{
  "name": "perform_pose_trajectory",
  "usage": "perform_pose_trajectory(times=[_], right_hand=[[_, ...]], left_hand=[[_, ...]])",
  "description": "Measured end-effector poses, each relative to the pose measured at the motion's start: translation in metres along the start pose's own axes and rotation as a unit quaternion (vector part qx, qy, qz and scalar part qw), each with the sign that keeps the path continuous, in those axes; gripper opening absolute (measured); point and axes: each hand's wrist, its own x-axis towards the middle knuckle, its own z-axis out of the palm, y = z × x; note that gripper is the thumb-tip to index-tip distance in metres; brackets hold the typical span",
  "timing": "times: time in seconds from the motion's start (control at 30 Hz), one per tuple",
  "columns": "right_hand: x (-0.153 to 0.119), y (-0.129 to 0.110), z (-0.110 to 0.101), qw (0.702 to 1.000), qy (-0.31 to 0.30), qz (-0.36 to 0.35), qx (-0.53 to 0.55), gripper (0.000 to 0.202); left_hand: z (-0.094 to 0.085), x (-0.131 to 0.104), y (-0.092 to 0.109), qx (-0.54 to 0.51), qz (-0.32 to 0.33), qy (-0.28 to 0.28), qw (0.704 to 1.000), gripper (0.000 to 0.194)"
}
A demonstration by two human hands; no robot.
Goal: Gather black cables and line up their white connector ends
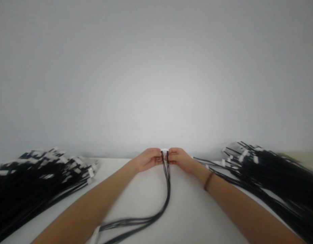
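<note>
Alongside: left cable heap [37, 186], right cable heap [275, 183]; left fingers [155, 158], right fingers [173, 158] pinching cable [169, 189]

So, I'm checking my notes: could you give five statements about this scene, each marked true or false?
1. The left hand and right hand hold the same end of the black wire harness. True.
2. The right wrist is bare. False: a dark wristband circles it.
3. The left cable pile and right cable pile both show white ends. True.
4. The harness runs straight rightward. False: it curves toward the picture's lower left.
5. The tabletop is black. False: it is white.
</note>
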Motion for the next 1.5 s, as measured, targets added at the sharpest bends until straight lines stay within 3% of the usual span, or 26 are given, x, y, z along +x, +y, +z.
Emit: perform_pose_trajectory(times=[0.3,1.03,1.23,1.5], right_hand=[[0.0,-0.003,0.004,1.0,0.01,0.011,-0.007,0.012],[0.0,0.0,0.001,1.0,-0.002,-0.003,-0.009,0.015],[-0.002,-0.001,0.004,0.997,-0.025,-0.012,-0.066,0.026],[-0.002,-0.002,0.006,0.997,-0.038,-0.012,-0.071,0.032]], left_hand=[[-0.001,0.003,0.0,-0.016,-0.019,0.002,1.0,0.014],[0.004,0.0,0.0,0.02,0.012,0.008,1.0,0.006],[0.011,-0.002,0.001,0.031,0.032,0.025,0.999,0.017],[0.009,-0.001,0.0,0.038,0.027,0.017,0.999,0.016]])
